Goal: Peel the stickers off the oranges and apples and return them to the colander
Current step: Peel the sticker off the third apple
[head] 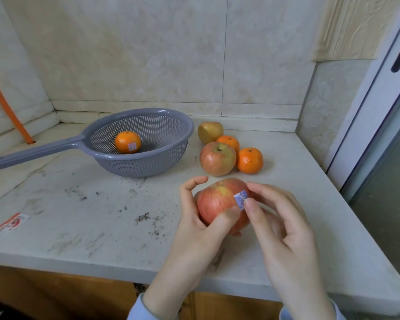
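Red apple [217,204] in left hand [194,229], right hand [286,227] pinching sticker [240,199] (bluish)

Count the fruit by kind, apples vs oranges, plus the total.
Apples: 3 (held apple, front apple, back apple)
Oranges: 3 (lone orange in colander, back orange, right orange)
Total: 6
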`<action>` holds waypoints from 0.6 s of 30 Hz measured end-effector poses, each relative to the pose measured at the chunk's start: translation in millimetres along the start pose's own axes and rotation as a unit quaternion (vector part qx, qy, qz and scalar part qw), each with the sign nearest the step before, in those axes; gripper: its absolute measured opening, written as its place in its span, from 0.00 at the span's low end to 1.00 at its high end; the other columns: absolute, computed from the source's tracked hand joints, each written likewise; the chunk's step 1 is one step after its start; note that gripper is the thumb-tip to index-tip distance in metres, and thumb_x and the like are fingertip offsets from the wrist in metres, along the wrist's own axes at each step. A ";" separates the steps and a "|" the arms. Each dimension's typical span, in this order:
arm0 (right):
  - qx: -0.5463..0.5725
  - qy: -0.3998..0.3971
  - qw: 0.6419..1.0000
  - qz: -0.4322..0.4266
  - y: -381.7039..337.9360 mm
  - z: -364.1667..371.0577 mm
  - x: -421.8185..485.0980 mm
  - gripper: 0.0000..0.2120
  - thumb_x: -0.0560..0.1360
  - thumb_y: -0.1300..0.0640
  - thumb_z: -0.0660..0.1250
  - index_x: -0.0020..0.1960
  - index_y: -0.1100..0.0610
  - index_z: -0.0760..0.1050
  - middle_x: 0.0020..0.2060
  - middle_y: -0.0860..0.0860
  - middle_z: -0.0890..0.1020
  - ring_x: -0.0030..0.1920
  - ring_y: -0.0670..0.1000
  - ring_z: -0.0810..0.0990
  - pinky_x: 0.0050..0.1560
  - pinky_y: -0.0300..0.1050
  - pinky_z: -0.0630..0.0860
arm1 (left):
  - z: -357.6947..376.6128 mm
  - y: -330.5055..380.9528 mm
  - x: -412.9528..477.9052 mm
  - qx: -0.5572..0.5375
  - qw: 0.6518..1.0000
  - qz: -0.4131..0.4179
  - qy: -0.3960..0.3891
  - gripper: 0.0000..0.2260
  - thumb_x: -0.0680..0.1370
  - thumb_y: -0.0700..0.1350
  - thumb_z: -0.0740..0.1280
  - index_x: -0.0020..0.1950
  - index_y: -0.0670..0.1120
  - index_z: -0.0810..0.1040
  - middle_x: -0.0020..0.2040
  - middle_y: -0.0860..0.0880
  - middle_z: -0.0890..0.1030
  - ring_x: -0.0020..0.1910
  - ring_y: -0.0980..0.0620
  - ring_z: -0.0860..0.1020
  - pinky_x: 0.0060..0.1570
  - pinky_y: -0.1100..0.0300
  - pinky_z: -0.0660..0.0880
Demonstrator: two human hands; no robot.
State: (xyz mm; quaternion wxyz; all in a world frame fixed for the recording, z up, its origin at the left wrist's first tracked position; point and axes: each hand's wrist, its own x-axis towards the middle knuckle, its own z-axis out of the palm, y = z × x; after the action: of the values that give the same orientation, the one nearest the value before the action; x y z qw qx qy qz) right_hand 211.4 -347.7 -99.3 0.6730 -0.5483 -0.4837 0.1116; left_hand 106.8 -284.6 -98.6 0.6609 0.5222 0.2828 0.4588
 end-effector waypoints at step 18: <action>-0.069 -0.011 0.992 -0.107 -5.9 -13.9 5.3 0.05 0.72 0.54 0.69 0.46 0.52 0.83 0.46 0.46 0.84 0.52 0.50 0.83 0.49 0.49 0.79 | 1.6 3.8 -2.3 0.043 0.998 -0.032 0.030 0.27 0.56 0.56 0.75 0.53 0.57 0.74 0.47 0.50 0.83 0.40 0.50 0.82 0.43 0.48 0.80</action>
State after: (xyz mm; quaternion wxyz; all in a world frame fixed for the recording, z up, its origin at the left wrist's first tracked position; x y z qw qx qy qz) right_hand 222.6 -355.0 -90.6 0.6363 -0.5369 -0.5538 0.0113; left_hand 106.0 -287.3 -94.8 0.6431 0.5269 0.3389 0.4404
